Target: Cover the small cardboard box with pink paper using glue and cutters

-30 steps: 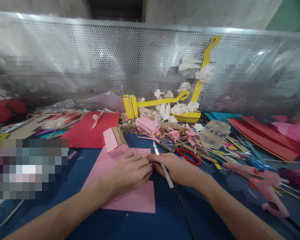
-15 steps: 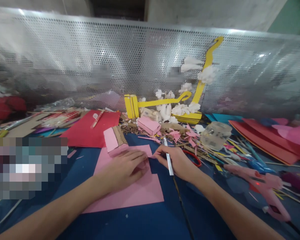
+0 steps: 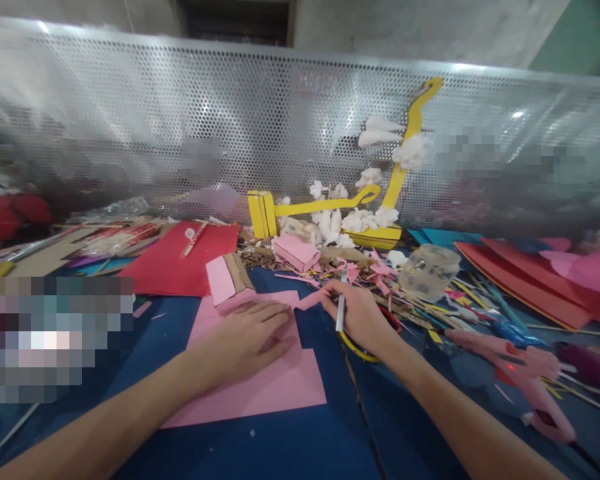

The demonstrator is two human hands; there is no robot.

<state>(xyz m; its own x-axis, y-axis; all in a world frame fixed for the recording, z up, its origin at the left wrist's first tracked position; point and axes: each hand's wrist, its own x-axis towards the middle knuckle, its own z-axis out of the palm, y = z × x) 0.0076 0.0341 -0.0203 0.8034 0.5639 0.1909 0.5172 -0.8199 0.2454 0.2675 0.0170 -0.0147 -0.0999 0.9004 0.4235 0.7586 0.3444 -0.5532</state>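
Note:
My left hand (image 3: 247, 337) lies flat on a pink paper sheet (image 3: 285, 383), fingers stretched out and holding it against the blue table. A small box (image 3: 223, 285) of pink paper and bare cardboard stands at the sheet's upper left, just beyond those fingers. My right hand (image 3: 363, 317) is closed around a slim silver craft knife (image 3: 341, 310). Its fingertips also pinch the end of a narrow pink paper strip (image 3: 311, 301), which stretches left to the sheet's edge. Partly under this hand lie scissors (image 3: 363, 353) with red and yellow handles.
A pink glue gun (image 3: 515, 367) with a red light lies at right. Paper and cardboard scraps (image 3: 375, 267), a clear plastic container (image 3: 427, 272) and yellow cardboard pieces with white tufts (image 3: 373, 237) crowd the back. Red sheets (image 3: 175, 257) lie left, before a perforated metal panel (image 3: 260, 120).
My right hand has moved slightly right with the knife, drawing the pink strip outward so more of it shows. The yellow scissor handle has come into view. My left hand stays in place.

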